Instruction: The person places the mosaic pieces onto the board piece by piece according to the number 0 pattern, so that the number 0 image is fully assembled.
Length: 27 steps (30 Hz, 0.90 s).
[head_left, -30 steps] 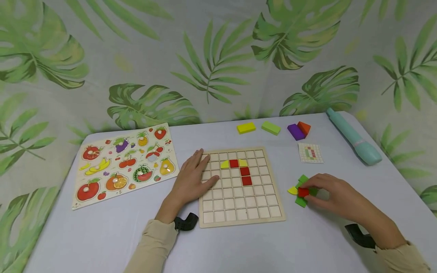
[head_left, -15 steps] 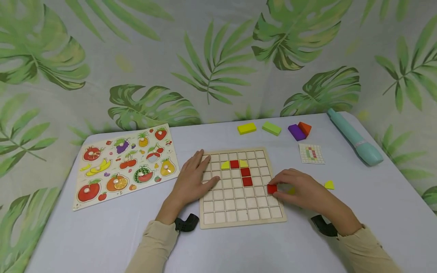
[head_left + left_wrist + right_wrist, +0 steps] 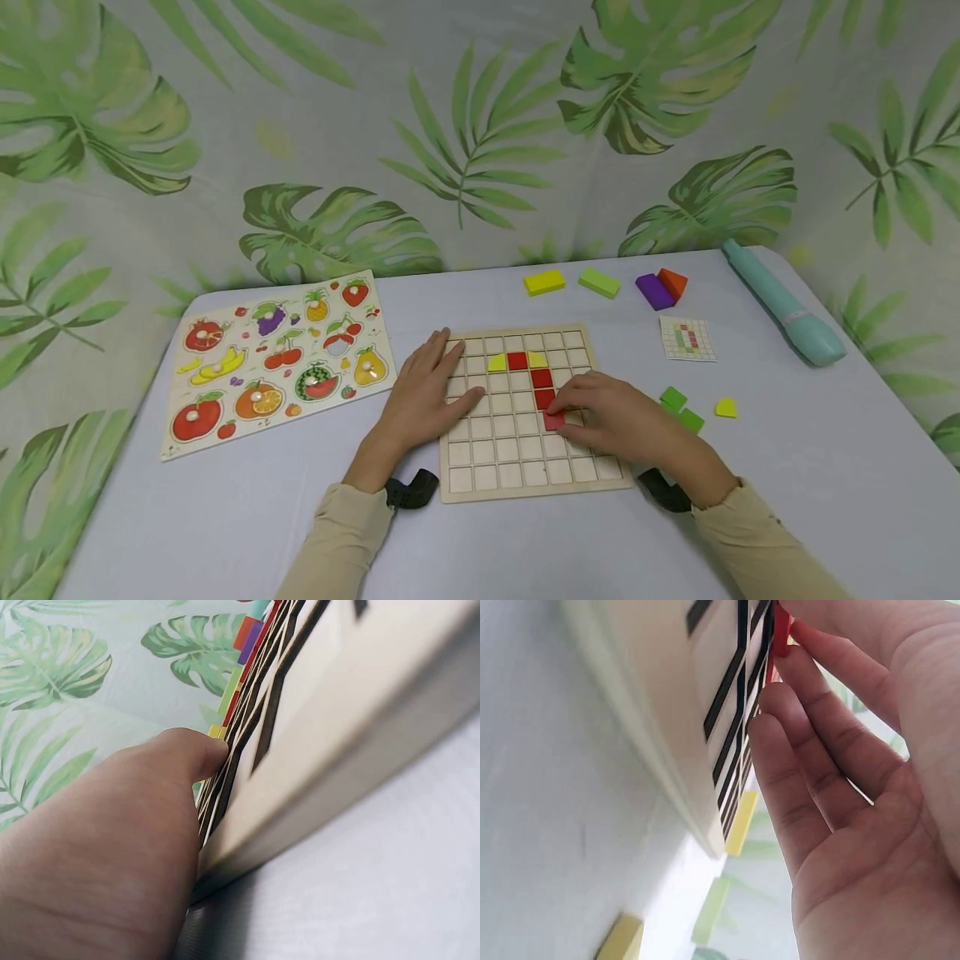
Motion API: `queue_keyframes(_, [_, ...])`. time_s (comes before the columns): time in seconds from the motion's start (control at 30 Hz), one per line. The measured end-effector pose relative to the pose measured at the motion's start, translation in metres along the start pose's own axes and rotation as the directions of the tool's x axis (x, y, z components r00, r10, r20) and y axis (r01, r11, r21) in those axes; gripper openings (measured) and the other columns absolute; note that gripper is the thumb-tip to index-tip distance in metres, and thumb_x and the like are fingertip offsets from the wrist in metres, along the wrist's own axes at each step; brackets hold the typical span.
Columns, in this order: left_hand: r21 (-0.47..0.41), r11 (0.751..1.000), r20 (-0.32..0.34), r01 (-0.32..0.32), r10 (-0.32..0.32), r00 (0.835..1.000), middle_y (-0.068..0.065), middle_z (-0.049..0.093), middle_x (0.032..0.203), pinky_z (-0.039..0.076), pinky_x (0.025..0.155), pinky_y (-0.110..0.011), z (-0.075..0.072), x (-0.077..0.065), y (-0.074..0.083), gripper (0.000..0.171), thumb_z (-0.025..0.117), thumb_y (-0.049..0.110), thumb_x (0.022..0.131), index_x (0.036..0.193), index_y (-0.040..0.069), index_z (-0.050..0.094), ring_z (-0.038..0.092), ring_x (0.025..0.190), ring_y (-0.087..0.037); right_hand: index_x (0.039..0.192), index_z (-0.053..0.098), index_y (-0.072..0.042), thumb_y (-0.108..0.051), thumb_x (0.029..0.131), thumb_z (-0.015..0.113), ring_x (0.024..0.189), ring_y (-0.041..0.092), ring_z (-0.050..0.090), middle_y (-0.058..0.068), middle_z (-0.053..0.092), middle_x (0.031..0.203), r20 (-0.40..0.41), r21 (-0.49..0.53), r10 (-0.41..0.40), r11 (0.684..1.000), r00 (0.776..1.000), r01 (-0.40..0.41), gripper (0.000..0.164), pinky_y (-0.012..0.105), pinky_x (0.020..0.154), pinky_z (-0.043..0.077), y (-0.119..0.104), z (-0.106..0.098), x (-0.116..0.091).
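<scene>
A wooden grid board lies flat before me. My left hand rests on its left edge with fingers extended and thumb over the squares; the left wrist view shows that thumb at the board's side. Set in the upper grid are a red square tile between two yellow curved-edge tiles, and two more red tiles going down. With thumb and fingertips, my right hand pinches another red square tile directly below these; its red edge shows in the right wrist view.
Green tiles and a loose yellow tile lie right of the board, below a printed pattern card. Yellow, light green, purple and orange blocks stand behind. A fruit puzzle is left, a turquoise tapered object far right.
My right hand has carried the red tile leftward from the small group of tiles to the grid. The green tiles now show behind it. My left hand has stayed in place.
</scene>
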<state>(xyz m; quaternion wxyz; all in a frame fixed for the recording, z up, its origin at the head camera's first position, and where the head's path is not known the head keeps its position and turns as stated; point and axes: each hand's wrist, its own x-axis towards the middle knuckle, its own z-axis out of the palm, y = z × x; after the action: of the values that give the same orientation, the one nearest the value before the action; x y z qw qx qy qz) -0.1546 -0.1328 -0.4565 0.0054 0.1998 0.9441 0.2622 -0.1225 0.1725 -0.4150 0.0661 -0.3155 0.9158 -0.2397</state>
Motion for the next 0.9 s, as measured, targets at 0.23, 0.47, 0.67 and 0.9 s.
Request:
queue_keyframes(0.23, [0.015, 1.0, 0.002, -0.002, 0.002, 1.0, -0.017, 0.022, 0.17, 0.02, 0.128, -0.051, 0.0, 0.001, 0.0, 0.08, 0.058, 0.055, 0.099, 0.158, 0.004, 0.041, 0.017, 0.159, -0.031, 0.115, 0.079, -0.024, -0.026, 0.091, 0.081, 0.108, 0.012, 0.061, -0.009, 0.069, 0.116, 0.003, -0.035, -0.007, 0.999, 1.0, 0.007, 0.024, 0.038, 0.094, 0.058, -0.003, 0.005, 0.0])
queue_keyframes(0.47, [0.017, 1.0, 0.001, -0.001, 0.001, 1.0, -0.017, 0.022, 0.17, 0.02, 0.128, -0.051, 0.001, 0.001, -0.001, 0.08, 0.059, 0.054, 0.099, 0.158, 0.004, 0.041, 0.017, 0.159, -0.032, 0.123, 0.076, -0.023, -0.025, 0.09, 0.082, 0.112, 0.012, 0.061, -0.01, 0.067, 0.119, -0.034, -0.018, 0.005, 1.0, 0.999, -0.005, 0.034, 0.04, 0.096, 0.057, 0.005, -0.001, -0.013])
queue_keyframes(0.67, [0.018, 1.0, -0.001, 0.001, -0.001, 1.0, -0.017, 0.022, 0.17, 0.02, 0.128, -0.051, 0.002, 0.002, -0.001, 0.08, 0.058, 0.055, 0.099, 0.157, 0.004, 0.041, 0.016, 0.159, -0.031, 0.118, 0.077, -0.022, -0.018, 0.087, 0.085, 0.111, 0.014, 0.064, -0.011, 0.069, 0.115, -0.087, -0.05, 0.042, 0.998, 0.995, -0.047, 0.033, 0.042, 0.094, 0.058, 0.023, -0.014, -0.031])
queue_keyframes(0.9, [0.024, 1.0, 0.002, 0.003, -0.003, 1.0, -0.017, 0.022, 0.17, 0.02, 0.128, -0.051, 0.002, 0.002, -0.001, 0.08, 0.059, 0.054, 0.098, 0.157, 0.004, 0.041, 0.017, 0.159, -0.031, 0.119, 0.076, -0.022, -0.018, 0.086, 0.085, 0.11, 0.017, 0.065, -0.01, 0.07, 0.115, -0.092, -0.079, 0.111, 0.99, 0.989, -0.119, 0.034, 0.045, 0.093, 0.058, 0.04, -0.025, -0.056])
